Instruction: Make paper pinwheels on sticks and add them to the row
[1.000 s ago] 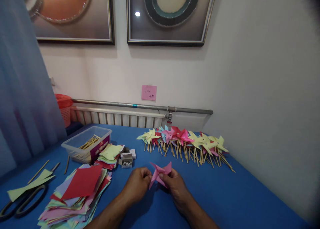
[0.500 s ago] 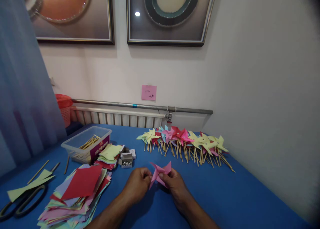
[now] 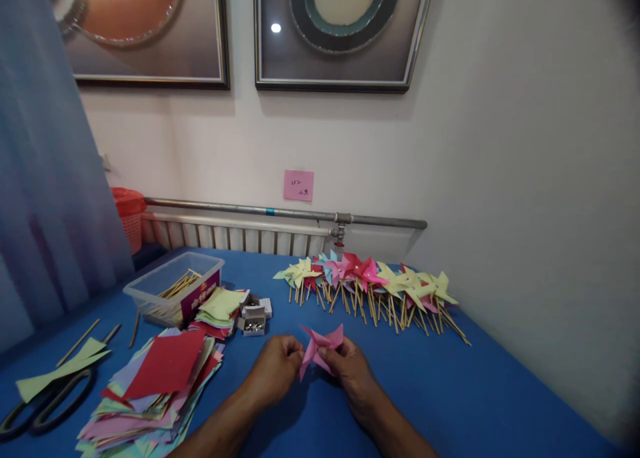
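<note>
Both hands meet low in the middle of the blue table [image 3: 475, 405] around a folded pink paper pinwheel head [image 3: 320, 346]. My left hand [image 3: 274, 368] pinches its left side with curled fingers. My right hand [image 3: 353, 370] grips its right side, thumb on the paper. No stick shows on this pinwheel. Behind it, a long row of finished pinwheels [image 3: 373, 286] in yellow, pink, red and light blue lies on wooden sticks near the wall.
A stack of coloured paper squares [image 3: 160, 381] with a red sheet on top lies at the left. Black scissors [image 3: 45, 405] rest at the far left edge. A clear plastic box of sticks [image 3: 173, 288] and small boxes of pins [image 3: 254, 317] stand beyond the stack.
</note>
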The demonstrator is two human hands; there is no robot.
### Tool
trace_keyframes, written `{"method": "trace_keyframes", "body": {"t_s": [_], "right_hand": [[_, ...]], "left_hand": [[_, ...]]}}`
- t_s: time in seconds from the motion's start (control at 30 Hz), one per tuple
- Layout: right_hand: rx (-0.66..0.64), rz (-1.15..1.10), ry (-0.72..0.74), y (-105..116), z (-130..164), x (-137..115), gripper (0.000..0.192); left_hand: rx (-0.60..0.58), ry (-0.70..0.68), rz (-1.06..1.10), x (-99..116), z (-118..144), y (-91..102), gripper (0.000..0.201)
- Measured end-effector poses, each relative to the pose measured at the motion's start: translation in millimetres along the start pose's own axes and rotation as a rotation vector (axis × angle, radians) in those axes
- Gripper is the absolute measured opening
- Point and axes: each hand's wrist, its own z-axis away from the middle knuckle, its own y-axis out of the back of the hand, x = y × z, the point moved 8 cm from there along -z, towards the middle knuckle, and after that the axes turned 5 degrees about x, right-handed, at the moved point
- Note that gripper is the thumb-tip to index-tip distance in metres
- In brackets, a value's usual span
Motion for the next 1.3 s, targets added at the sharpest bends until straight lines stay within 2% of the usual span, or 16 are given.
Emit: {"method": "trace_keyframes", "body": {"t_s": [0.43, 1.3], "right_hand": [[0.002, 0.008, -0.013, -0.2, 1.1, -1.5, 0.033], [-0.004, 0.017, -0.016, 3.8, -4.1, 7.5, 0.039]], "left_hand": [[0.012, 0.006, -0.025, 2.2, 1.4, 0.1, 0.014], [-0.002, -0.010, -0.058, 3.7, 2.1, 0.5, 0.015]]}}
